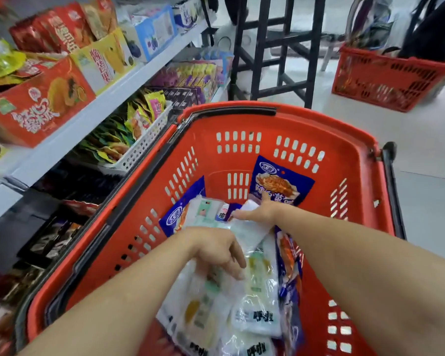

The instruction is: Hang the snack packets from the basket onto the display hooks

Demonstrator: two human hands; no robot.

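A red plastic basket (293, 129) fills the middle of the head view, holding several white and blue snack packets. Both my arms reach down into it. My left hand (221, 251) rests with spread fingers on the pile of white packets (257, 299) near the front. My right hand (257, 213) lies further in, fingers on a white packet (249, 233), just below a blue packet (280, 181) leaning on the far wall. Another blue packet (183, 204) leans at the left wall. No display hooks are in view.
White shelves (106, 98) at the left carry boxed and bagged snacks, with a white perforated tray (144, 145) of packets below. A black metal frame (275, 47) stands behind the basket. A second red basket (385, 75) sits on the pale floor at the back right.
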